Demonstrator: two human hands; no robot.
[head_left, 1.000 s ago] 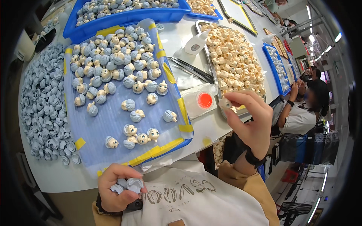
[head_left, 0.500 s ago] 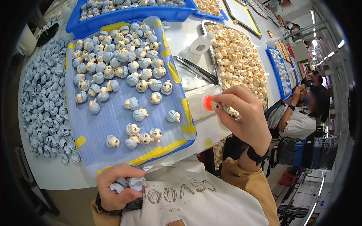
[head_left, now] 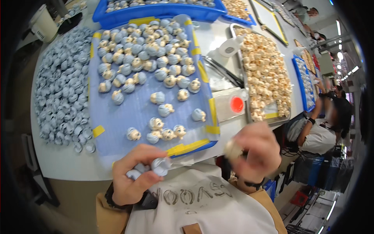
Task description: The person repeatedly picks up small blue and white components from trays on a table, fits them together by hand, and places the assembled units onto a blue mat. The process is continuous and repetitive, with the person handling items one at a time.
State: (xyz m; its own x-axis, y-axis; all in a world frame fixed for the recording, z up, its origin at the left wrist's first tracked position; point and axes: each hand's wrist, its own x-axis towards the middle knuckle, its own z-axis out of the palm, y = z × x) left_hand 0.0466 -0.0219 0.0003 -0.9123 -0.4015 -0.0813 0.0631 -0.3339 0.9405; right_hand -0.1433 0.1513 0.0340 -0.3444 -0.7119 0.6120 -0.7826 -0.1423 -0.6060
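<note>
My left hand [head_left: 130,181] is closed round a few pale blue, shell-like doll hair pieces [head_left: 161,166], one with its hollow side showing at the fingertips. My right hand [head_left: 260,156], smeared by motion, pinches a cream doll head piece [head_left: 233,150] to the right of the left hand; its details are blurred. Beyond the hands lies a blue tray [head_left: 117,150] lined with translucent sheet and yellow tape. Finished-looking doll heads with blue hair [head_left: 157,97] lie on it, crowded toward its far end. A small clear container with a bright red round spot [head_left: 237,104] stands right of the tray.
Loose blue hair pieces [head_left: 62,93] heap at the left. A metal tray [head_left: 289,117] of cream head pieces is at the right. Between the trays lie black tweezers [head_left: 224,71] and a white squeeze bottle [head_left: 229,48]. A blue bin [head_left: 156,17] stands behind; a co-worker [head_left: 323,124] sits at far right.
My right hand has drawn back from the red-spotted container toward my body, carrying the head piece. My left hand still holds the hair pieces, now slightly raised. The whole view has shifted.
</note>
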